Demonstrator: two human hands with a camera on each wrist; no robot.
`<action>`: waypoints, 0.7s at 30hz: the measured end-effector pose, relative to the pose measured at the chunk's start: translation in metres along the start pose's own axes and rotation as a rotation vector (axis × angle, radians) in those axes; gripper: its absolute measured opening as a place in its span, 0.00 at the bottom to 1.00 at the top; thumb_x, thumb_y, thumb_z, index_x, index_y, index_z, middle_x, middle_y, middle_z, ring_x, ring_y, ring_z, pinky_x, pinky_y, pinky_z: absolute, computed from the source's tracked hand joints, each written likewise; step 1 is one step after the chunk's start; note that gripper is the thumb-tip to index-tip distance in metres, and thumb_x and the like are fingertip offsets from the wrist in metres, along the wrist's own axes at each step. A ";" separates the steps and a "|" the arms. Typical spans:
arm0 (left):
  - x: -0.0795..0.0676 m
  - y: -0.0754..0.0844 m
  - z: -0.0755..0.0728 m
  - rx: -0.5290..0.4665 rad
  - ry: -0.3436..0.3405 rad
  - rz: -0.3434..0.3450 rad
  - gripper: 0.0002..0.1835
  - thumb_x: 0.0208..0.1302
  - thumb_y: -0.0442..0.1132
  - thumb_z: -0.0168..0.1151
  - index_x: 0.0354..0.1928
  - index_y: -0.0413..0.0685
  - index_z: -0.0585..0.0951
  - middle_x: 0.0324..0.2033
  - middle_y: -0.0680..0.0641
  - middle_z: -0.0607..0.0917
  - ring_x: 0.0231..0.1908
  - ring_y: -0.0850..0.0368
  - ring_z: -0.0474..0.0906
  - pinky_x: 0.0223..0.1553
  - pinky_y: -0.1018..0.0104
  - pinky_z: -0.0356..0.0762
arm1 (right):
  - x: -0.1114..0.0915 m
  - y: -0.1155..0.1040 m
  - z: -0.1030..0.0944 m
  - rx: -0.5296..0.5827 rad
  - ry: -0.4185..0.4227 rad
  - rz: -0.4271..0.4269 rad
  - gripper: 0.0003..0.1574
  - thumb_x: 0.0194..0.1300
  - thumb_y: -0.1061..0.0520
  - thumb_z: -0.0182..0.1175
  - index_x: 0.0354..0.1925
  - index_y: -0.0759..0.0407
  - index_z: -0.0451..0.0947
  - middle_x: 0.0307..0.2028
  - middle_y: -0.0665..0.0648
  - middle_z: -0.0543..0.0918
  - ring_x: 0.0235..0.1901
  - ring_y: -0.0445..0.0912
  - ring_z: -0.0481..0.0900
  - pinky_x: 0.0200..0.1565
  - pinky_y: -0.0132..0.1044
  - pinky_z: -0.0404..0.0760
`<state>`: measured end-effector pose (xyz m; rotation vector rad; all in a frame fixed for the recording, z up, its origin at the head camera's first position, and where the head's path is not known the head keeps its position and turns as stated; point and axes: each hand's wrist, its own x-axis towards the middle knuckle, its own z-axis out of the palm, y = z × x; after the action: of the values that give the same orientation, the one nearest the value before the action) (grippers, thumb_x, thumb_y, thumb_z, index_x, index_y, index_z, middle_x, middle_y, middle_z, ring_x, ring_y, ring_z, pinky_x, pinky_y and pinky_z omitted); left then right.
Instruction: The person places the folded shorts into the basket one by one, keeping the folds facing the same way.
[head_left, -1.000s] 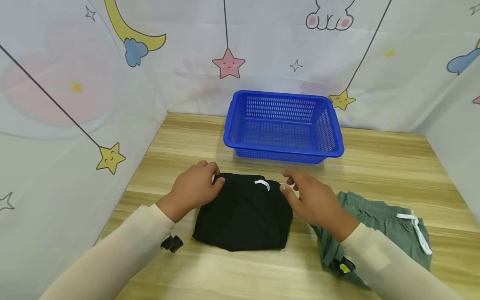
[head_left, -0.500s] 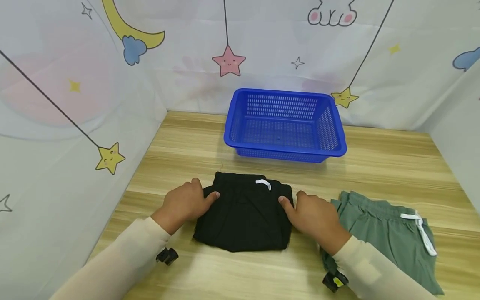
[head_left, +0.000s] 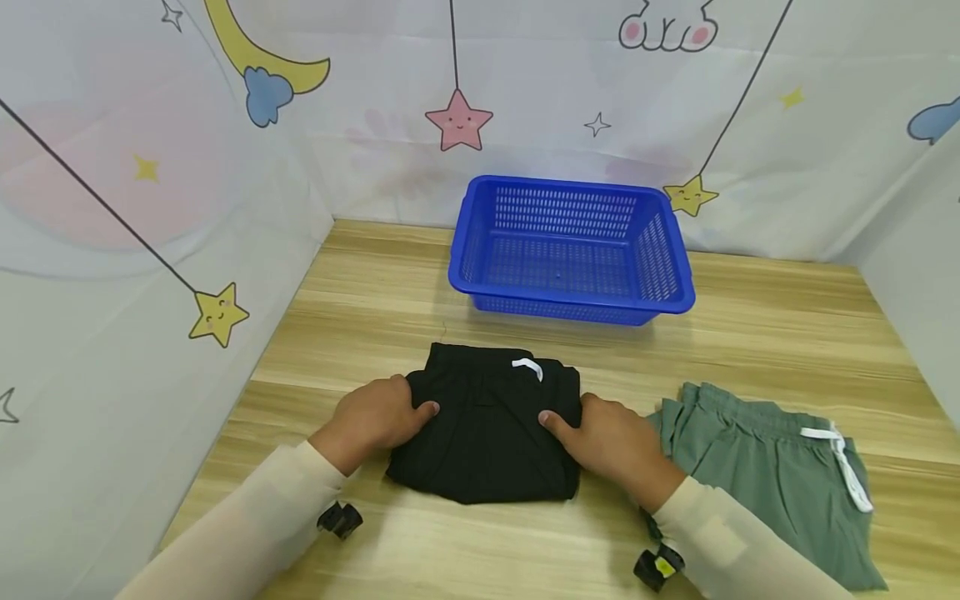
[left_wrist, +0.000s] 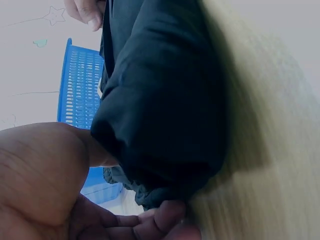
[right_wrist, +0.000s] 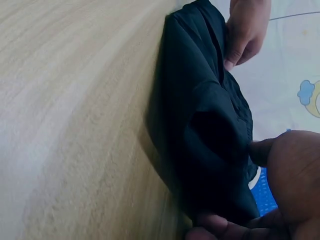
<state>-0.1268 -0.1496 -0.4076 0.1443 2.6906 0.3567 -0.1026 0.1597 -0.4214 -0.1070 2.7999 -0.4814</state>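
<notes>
A pair of black shorts (head_left: 487,442), folded into a compact bundle with a white drawstring (head_left: 528,367) at the waistband, lies in the middle of the table. My left hand (head_left: 378,414) grips its left side, thumb on top. On the opposite side my right hand (head_left: 611,437) holds the shorts the same way. In the left wrist view, fingers (left_wrist: 150,225) curl under the edge of the black cloth (left_wrist: 165,100). The right wrist view shows the thumb on top of the shorts (right_wrist: 200,100) and fingertips (right_wrist: 212,225) at the lower edge.
Behind the black shorts stands a blue perforated plastic basket (head_left: 558,275) with nothing in it. Green shorts (head_left: 780,475) with a white drawstring (head_left: 847,467) lie at the right, beside my right forearm. A patterned cloth backdrop (head_left: 375,108) surrounds the wooden table (head_left: 360,292).
Both hands have come down from the waistband corners to the sides of the black shorts and gripped them. The right hand has moved in leftward. The shorts stay in nearly the same place.
</notes>
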 end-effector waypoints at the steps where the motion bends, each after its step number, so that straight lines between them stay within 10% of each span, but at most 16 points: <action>1: 0.000 0.001 0.001 -0.007 0.005 0.010 0.29 0.72 0.56 0.59 0.50 0.31 0.82 0.42 0.37 0.86 0.36 0.49 0.81 0.40 0.47 0.80 | 0.000 -0.001 0.001 0.002 0.000 0.001 0.54 0.66 0.19 0.50 0.54 0.67 0.78 0.40 0.64 0.86 0.35 0.57 0.86 0.28 0.52 0.79; 21: 0.004 0.008 0.014 0.002 0.073 0.091 0.18 0.72 0.44 0.61 0.49 0.33 0.81 0.40 0.37 0.86 0.36 0.46 0.84 0.40 0.47 0.81 | 0.003 -0.013 0.013 0.062 -0.007 -0.049 0.42 0.67 0.39 0.67 0.62 0.71 0.75 0.54 0.69 0.83 0.51 0.61 0.83 0.47 0.57 0.81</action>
<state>-0.1240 -0.1384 -0.4187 0.2601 2.7622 0.3935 -0.1009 0.1434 -0.4295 -0.1645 2.7784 -0.5784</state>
